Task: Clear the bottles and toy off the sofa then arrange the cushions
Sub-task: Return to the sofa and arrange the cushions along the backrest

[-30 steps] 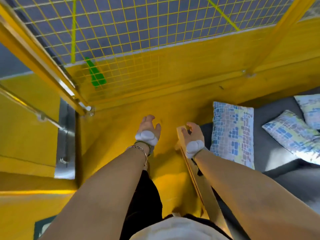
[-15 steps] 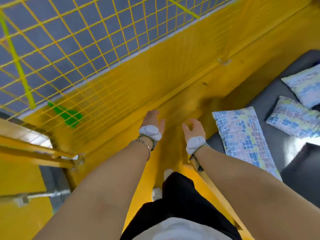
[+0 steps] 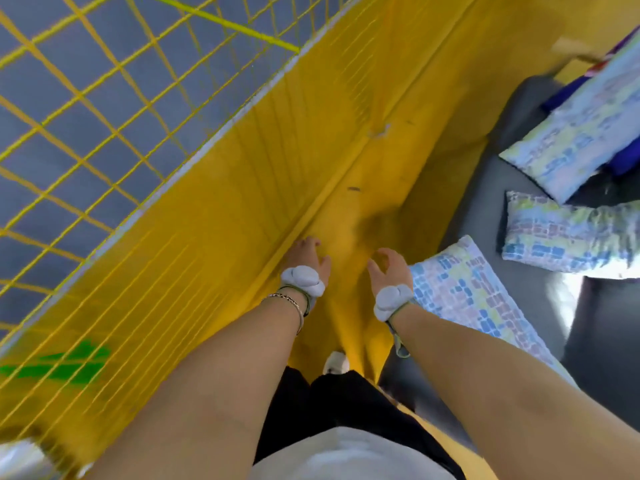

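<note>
My left hand (image 3: 309, 256) and my right hand (image 3: 390, 268) hang in front of me over the yellow floor, fingers loosely curled, holding nothing. To the right lies the grey sofa (image 3: 519, 161) with three mosaic-patterned cushions: one (image 3: 478, 299) just right of my right hand, one (image 3: 568, 233) further right, one (image 3: 585, 123) at the upper right over something dark blue (image 3: 627, 161). No bottle or toy shows in this blurred view.
A yellow wire-mesh fence (image 3: 104, 109) runs along the left, with a yellow floor strip (image 3: 346, 188) between it and the sofa. A green mark (image 3: 59, 365) lies at the lower left. My shoe (image 3: 336, 363) shows below my hands.
The view has swung to the right and tilted, bringing more of the sofa and cushions into view. Both hands stay held out and hold nothing, and the wooden strip by my right hand is out of sight.
</note>
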### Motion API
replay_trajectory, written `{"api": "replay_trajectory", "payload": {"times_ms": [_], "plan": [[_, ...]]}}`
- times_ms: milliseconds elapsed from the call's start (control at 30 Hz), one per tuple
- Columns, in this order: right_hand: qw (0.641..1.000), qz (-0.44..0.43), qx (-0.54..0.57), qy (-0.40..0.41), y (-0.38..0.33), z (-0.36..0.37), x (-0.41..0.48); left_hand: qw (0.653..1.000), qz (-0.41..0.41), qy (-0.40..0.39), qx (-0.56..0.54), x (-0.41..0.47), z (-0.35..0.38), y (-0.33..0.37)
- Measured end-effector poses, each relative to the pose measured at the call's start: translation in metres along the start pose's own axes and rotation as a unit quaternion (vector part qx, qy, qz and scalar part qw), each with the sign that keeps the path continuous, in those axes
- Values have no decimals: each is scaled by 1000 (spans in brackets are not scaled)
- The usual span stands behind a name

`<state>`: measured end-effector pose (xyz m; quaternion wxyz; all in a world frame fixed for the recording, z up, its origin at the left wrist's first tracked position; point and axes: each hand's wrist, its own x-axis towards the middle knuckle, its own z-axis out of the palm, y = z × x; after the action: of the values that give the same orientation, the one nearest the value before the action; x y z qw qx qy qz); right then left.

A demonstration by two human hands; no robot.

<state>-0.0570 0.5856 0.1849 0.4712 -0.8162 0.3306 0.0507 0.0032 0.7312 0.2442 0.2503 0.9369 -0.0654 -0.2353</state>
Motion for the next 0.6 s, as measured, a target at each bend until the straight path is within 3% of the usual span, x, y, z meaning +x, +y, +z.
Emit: {"api": "replay_trajectory", "payload": {"times_ms": [333, 467, 600], "plan": [[977, 127, 92, 145, -7, -50, 92, 983, 141, -100, 61, 143, -4, 108], [930, 215, 137, 266, -5, -72, 129, 951, 228, -173, 117, 200, 11, 166], [893, 257, 166, 329, -2, -89, 141, 918, 299, -209, 158, 223, 24, 209]]}}
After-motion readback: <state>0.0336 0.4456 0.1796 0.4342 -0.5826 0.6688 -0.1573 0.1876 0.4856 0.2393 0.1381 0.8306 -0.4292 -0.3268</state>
